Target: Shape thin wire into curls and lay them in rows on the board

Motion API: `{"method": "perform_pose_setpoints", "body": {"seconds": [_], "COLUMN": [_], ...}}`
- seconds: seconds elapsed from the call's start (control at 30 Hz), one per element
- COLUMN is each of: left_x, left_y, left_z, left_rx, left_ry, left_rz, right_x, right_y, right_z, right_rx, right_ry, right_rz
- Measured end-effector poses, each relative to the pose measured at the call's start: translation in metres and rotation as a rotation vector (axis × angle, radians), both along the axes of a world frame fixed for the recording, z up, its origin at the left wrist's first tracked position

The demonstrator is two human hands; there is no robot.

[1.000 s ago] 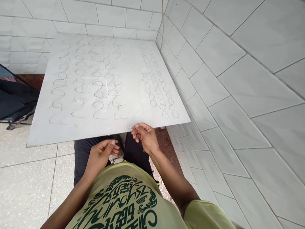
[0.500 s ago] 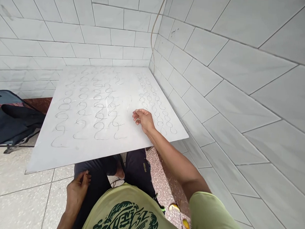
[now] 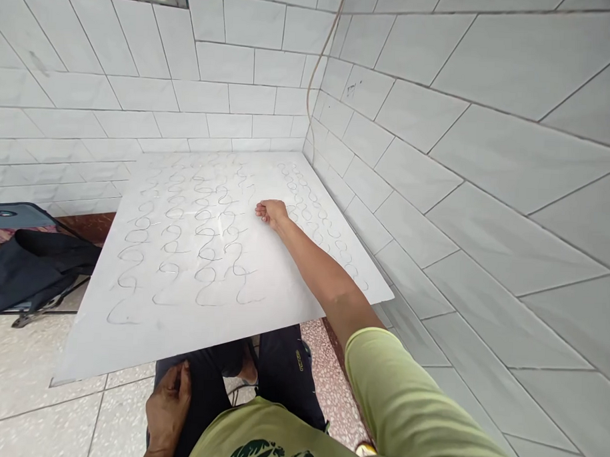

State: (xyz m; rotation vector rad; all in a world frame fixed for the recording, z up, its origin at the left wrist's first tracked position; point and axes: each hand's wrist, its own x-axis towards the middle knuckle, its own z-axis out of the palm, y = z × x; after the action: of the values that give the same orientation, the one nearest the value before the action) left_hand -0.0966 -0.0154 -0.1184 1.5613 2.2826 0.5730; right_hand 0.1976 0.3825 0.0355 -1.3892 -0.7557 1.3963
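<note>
A large white board (image 3: 146, 329) lies flat in front of me, covered with columns of thin dark S-shaped curls (image 3: 208, 255). Whether these are loose fine strands or drawn lines I cannot tell. My right hand (image 3: 273, 214) is over the board, between the left columns and the narrower right-hand columns, with its fingers curled together in a pinch. Anything between those fingertips is too fine to make out. Down by my thigh (image 3: 205, 368), my left hand (image 3: 169, 407) rests below the board's near edge, fingers closed; what they may hold is hidden.
White tiled walls (image 3: 488, 155) meet behind the board and run close along its right side. A cable (image 3: 309, 95) hangs in the corner. On the left, dark cloth (image 3: 38, 266) drapes over a chair. Speckled floor tiles (image 3: 19, 385) show below.
My right hand has moved farther out over the board and slightly left, its fingers still pinched. My left hand stays at my thigh. The camera view has tilted up a little.
</note>
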Motion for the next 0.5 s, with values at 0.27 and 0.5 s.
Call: {"method": "perform_pose_setpoints", "body": {"seconds": [0.27,0.5], "left_x": [-0.002,-0.001], "left_y": [0.002,0.004], "left_z": [-0.003,-0.005], "left_rx": [0.008,0.006], "left_ry": [0.021,0.038], "left_rz": [-0.014,-0.023], "right_x": [-0.017,-0.021], "right_y": [0.049,0.069], "right_z": [-0.001,-0.005], "right_rx": [-0.09,-0.131], "right_ry": [-0.053,-0.112], "right_rz": [-0.011,0.005]}}
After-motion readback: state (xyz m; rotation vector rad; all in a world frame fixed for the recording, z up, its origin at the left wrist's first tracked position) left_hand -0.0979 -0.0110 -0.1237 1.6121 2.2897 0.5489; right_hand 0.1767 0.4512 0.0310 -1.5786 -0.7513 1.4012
